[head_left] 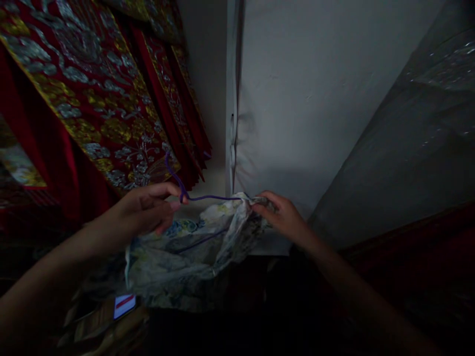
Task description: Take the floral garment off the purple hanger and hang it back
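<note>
My left hand [148, 208] pinches a thin purple cord [211, 197] between thumb and forefinger. The cord's loose end curls up past the fingertips, and its other part runs right to a gathered edge of cloth. My right hand [280, 212] is closed on that bunched edge of a light floral cloth [163, 262], pale with blue and yellow patches. Below both hands the cloth hangs in loose folds, and another length of purple cord lies across it. The picture is dim, so the exact place where the cord meets the cloth is hard to make out.
Red hangings [111, 99] with gold and silver embroidery hang at the upper left. A pale wall [297, 99] with a vertical strip stands ahead. Clear plastic sheeting [415, 133] covers something at the right. A lit phone screen [124, 305] shows at the lower left.
</note>
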Demonstrator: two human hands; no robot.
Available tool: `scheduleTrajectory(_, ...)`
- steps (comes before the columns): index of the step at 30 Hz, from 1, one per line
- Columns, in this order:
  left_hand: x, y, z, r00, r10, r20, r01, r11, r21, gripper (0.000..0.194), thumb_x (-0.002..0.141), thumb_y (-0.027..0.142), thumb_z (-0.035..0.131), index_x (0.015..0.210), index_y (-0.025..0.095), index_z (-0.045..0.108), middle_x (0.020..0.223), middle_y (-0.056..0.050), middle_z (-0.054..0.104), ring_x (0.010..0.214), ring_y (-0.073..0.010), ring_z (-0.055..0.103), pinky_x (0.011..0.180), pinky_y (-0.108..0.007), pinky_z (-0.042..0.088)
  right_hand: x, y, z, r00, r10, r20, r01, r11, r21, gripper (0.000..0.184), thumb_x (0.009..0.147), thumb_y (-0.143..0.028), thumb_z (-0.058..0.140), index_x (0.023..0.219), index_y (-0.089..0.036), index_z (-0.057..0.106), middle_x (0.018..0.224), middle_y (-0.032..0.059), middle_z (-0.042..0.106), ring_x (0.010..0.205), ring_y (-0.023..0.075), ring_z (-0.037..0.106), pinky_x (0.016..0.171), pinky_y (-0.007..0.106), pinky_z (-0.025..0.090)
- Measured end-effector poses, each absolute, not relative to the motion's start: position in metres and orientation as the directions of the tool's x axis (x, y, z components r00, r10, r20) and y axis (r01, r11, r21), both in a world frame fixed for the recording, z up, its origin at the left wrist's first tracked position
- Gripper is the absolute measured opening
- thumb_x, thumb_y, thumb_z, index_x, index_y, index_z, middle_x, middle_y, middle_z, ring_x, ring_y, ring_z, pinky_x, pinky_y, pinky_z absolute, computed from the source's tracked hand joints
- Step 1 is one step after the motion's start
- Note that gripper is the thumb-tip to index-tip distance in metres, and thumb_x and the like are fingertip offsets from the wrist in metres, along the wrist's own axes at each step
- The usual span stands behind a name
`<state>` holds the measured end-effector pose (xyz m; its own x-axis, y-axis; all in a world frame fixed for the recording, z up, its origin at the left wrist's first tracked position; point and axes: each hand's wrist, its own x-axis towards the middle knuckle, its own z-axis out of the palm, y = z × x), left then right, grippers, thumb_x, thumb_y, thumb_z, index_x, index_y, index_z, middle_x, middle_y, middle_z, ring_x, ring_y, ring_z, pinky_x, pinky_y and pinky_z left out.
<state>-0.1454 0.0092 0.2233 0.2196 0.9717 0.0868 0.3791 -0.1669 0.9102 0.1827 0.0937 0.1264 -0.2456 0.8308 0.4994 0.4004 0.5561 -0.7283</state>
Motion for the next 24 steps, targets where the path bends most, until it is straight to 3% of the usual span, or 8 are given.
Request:
scheduleTrajectory(3, -0.156, 0.03, 0.219, 0.183, 0.944, 0.275, 0.461, -0.33, 0.824, 0.024, 0.083, 0.048, 0.069, 0.091, 0.025, 0.069, 0.056, 0.0, 0.062, 0.048, -0.0149, 0.051, 0.045, -0.027, 0.037, 0.189, 0.094, 0.143, -0.367, 0.888, 0.278, 0.193, 0.365, -0.911, 0.044, 0.08, -0.06, 0.071, 0.067, -0.018, 0.066, 0.061, -0.0006, 0.058, 0.055, 0.0138, 0.054, 0.053, 0.026, 0.043)
scheduleTrajectory(6, -0.16, 0.057, 0.209, 0.151, 0.902, 0.405, 0.551, -0.416, 0.723, 0.028, 0.088, 0.048, 0.064, 0.093, 0.021, 0.07, 0.075, -0.005, 0.07, 0.067, -0.0195, 0.063, 0.061, -0.03, 0.049, 0.181, 0.103, 0.16, -0.197, 0.95, 0.241, -0.064, 0.233, -0.97, 0.047, 0.064, -0.063, 0.082, 0.072, -0.018, 0.069, 0.061, -0.0001, 0.062, 0.052, 0.0145, 0.056, 0.049, 0.025, 0.044)
scheduleTrajectory(8, -0.158, 0.071, 0.202, 0.09, 0.829, 0.552, 0.611, -0.483, 0.627, 0.031, 0.091, 0.046, 0.061, 0.106, 0.02, 0.07, 0.098, -0.008, 0.072, 0.089, -0.0234, 0.067, 0.079, -0.035, 0.053, 0.172, 0.12, 0.173, -0.021, 0.962, 0.274, -0.18, 0.265, -0.947, 0.049, 0.059, -0.063, 0.085, 0.075, -0.02, 0.068, 0.062, 0.0012, 0.065, 0.055, 0.0175, 0.061, 0.051, 0.028, 0.049)
scheduleTrajectory(10, -0.152, 0.075, 0.196, -0.017, 0.676, 0.737, 0.705, -0.515, 0.488, 0.035, 0.09, 0.042, 0.064, 0.117, 0.021, 0.067, 0.12, -0.01, 0.066, 0.113, -0.0279, 0.06, 0.098, -0.042, 0.049, 0.165, 0.144, 0.187, 0.12, 0.928, 0.353, -0.22, 0.371, -0.902, 0.048, 0.061, -0.063, 0.084, 0.074, -0.021, 0.066, 0.065, 0.0025, 0.066, 0.062, 0.0203, 0.066, 0.055, 0.031, 0.053)
scheduleTrajectory(13, -0.134, 0.067, 0.178, -0.134, 0.443, 0.887, 0.799, -0.481, 0.361, 0.028, 0.089, 0.037, 0.067, 0.113, 0.022, 0.066, 0.119, -0.01, 0.061, 0.12, -0.0298, 0.053, 0.107, -0.046, 0.041, 0.161, 0.174, 0.201, 0.281, 0.841, 0.463, -0.235, 0.528, -0.816, 0.042, 0.07, -0.06, 0.079, 0.074, -0.023, 0.061, 0.072, 0.0029, 0.067, 0.078, 0.0241, 0.07, 0.064, 0.035, 0.058)
scheduleTrajectory(16, -0.107, 0.06, 0.145, -0.216, 0.495, 0.842, 0.71, -0.511, 0.483, 0.024, 0.092, 0.035, 0.064, 0.112, 0.022, 0.061, 0.105, -0.008, 0.06, 0.103, -0.0251, 0.057, 0.094, -0.04, 0.046, 0.165, 0.181, 0.198, 0.411, 0.766, 0.494, -0.252, 0.617, -0.746, 0.037, 0.074, -0.056, 0.077, 0.075, -0.024, 0.058, 0.079, 0.0039, 0.067, 0.089, 0.0267, 0.071, 0.07, 0.038, 0.059)
scheduleTrajectory(20, -0.072, 0.077, 0.099, -0.308, 0.735, 0.604, 0.396, -0.478, 0.784, 0.044, 0.086, 0.043, 0.072, 0.118, 0.022, 0.05, 0.107, -0.007, 0.062, 0.092, -0.0205, 0.062, 0.083, -0.032, 0.049, 0.178, 0.159, 0.168, 0.53, 0.721, 0.447, -0.192, 0.615, -0.765, 0.034, 0.08, -0.058, 0.07, 0.079, -0.026, 0.057, 0.084, 0.0066, 0.069, 0.09, 0.0281, 0.071, 0.068, 0.04, 0.059)
scheduleTrajectory(24, -0.053, 0.109, 0.081, -0.291, 0.836, 0.466, 0.163, -0.436, 0.885, 0.036, 0.085, 0.047, 0.069, 0.106, 0.02, 0.058, 0.103, -0.007, 0.068, 0.094, -0.0222, 0.065, 0.083, -0.032, 0.05, 0.192, 0.141, 0.145, 0.539, 0.767, 0.349, -0.189, 0.514, -0.837, 0.038, 0.078, -0.06, 0.071, 0.081, -0.025, 0.056, 0.082, 0.0058, 0.068, 0.084, 0.0269, 0.07, 0.063, 0.038, 0.058)
